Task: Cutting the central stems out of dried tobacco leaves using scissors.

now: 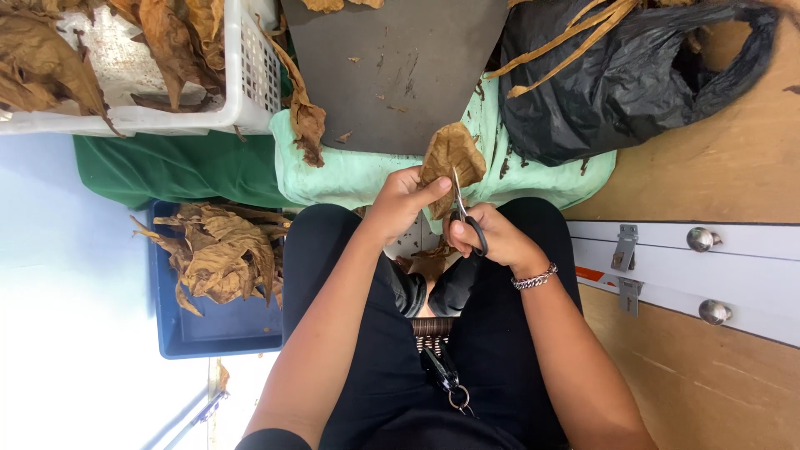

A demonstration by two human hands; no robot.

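Left of our scissors (463, 212), the blue tray (179, 333) and white basket (250, 83) hold dry leaves, the basket cut off. Our left hand (398, 200) pinches a leaf (450, 158); right hand (492, 237) fingers grip the scissors.

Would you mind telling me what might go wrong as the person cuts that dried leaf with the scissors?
1. The left hand pinches the dried leaf right beside the scissors held in the right hand, so the blades could nick a finger.
2. The leaf looks brittle and may tear instead of cutting cleanly.
3. Offcuts could drop onto the person's lap rather than the grey board.
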